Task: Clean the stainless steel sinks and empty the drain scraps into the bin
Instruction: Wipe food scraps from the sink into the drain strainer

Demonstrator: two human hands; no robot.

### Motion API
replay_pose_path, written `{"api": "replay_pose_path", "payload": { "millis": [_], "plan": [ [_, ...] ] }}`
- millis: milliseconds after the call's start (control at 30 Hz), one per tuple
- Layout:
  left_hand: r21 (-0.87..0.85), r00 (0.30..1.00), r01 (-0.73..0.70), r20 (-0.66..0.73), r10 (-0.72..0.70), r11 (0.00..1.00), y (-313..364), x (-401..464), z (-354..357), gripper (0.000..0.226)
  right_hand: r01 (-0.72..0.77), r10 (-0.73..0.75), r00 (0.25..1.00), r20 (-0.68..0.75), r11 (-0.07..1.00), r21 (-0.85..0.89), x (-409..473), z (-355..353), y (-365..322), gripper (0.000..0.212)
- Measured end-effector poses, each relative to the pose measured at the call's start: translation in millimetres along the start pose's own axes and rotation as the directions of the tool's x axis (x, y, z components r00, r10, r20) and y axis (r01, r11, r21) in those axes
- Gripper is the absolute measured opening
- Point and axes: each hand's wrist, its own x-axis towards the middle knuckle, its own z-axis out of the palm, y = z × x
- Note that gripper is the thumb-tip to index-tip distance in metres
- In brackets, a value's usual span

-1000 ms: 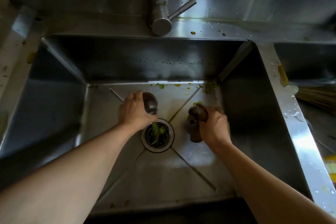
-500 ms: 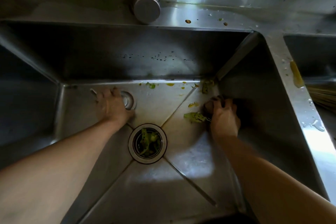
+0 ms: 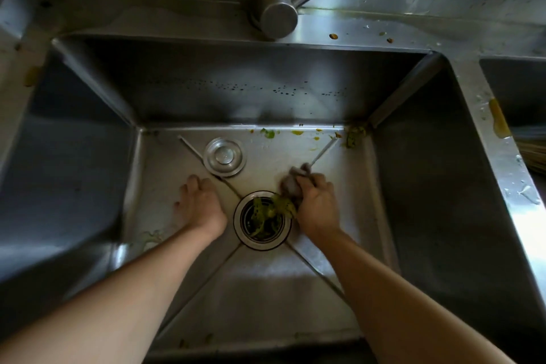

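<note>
Since half a sec ago the right hand (image 3: 317,204) has come in from the far right corner to the drain (image 3: 262,220), dragging a grey cloth (image 3: 291,183) and a clump of green scraps (image 3: 283,206) with it — the leaf that lay out on the sink floor now sits right at the drain's rim, partly over the strainer. The left hand (image 3: 201,204) has let go of the round metal drain cover (image 3: 225,156), which lies flat on the sink floor behind it, just beside the drain but apart from the hand. Left fingers are loosely spread, pressing on the bare steel, holding nothing. Right fingers are curled tight round the cloth, bunched up, w/ the scraps touching its lower edge. So the loose bits are being herded into the strainer basket, where more green stuff already sits. Good for the task, I'd say: scraps collected in one place can be lifted out to the bin in one go. Not done though — small green and yellow bits remain along the back edge of the sink (image 3: 206,91) and in the far right corner (image 3: 353,137), plus specks on the ledge near the tap (image 3: 279,19). Second sink at the right edge, barely seen. No bin in view.
</note>
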Motion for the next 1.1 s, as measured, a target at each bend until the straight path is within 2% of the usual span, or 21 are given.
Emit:
{"api": "replay_pose_path", "payload": {
  "millis": [67, 133, 233, 333, 400, 500, 600, 700, 767, 867, 933, 1100],
  "plan": [
    [0.016, 0.999, -0.025, 0.026, 0.025, 1.0, 0.0, -2.9, -1.2, 0.048, 0.007, -0.011, 0.999, 0.036, 0.995, 0.101, -11.9, 10.9, -10.9, 0.038],
    [0.028, 0.998, -0.029, 0.055, 0.028, 0.999, -0.4, -4.5, -3.6, 0.047, 0.061, -0.073, 0.993, 0.093, 0.99, 0.129, -21.3, 11.7, -18.1, 0.037],
    [0.044, 0.996, -0.018, 0.087, 0.014, 0.999, -2.7, -3.4, -9.0, 0.046, 0.099, -0.119, 0.989, 0.083, 0.973, 0.208, -27.7, -10.3, -19.4, 0.035],
    [0.033, 0.997, 0.012, 0.079, -0.015, 0.999, 0.8, 1.7, -11.8, 0.048, 0.065, -0.041, 0.993, -0.113, 0.974, 0.217, -14.4, -40.9, -9.2, 0.042],
    [-0.01, 0.997, 0.059, 0.057, -0.058, 0.998, 6.8, 4.8, -12.3, 0.048, 0.011, 0.035, 0.967, -0.253, 0.984, 0.179, 9.1, -56.6, 4.1, 0.045],
    [-0.045, 0.993, 0.118, 0.034, -0.116, 0.992, 13.8, 11.3, -10.3, 0.042, -0.112, 0.123, 0.932, -0.342, 0.992, 0.053, 55.1, -70.4, 30.2, 0.042],
    [-0.013, 0.991, 0.131, 0.018, -0.13, 0.991, 14.9, 17.7, -6.9, 0.037, -0.221, 0.212, 0.929, -0.305, 0.975, 0.003, 90.2, -71.5, 48.0, 0.046],
    [-0.005, 0.99, 0.139, -0.002, -0.14, 0.99, 16.4, 20.0, -1.0, 0.034, -0.221, 0.215, 0.954, -0.208, 0.975, -0.005, 103.8, -62.0, 52.9, 0.056],
    [0.001, 0.989, 0.146, -0.02, -0.146, 0.989, 16.6, 20.2, 0.7, 0.032, -0.148, 0.141, 0.973, -0.184, 0.989, -0.025, 104.1, -56.9, 51.7, 0.062],
    [-0.001, 0.989, 0.149, -0.02, -0.149, 0.989, 14.9, 21.0, 0.1, 0.032, 0.064, -0.071, 0.993, -0.098, 0.995, -0.075, 94.5, -48.8, 41.4, 0.062],
    [-0.011, 0.988, 0.156, -0.007, -0.156, 0.988, 14.5, 19.8, -2.1, 0.033, 0.182, -0.182, 0.983, -0.022, 0.983, -0.022, 77.9, -36.9, 27.1, 0.056],
    [-0.052, 0.991, 0.124, 0.054, -0.121, 0.991, 12.7, 10.4, -9.2, 0.039, 0.396, -0.409, 0.91, 0.068, 0.905, 0.155, 20.7, 0.8, -1.0, 0.042]
  ]
}}
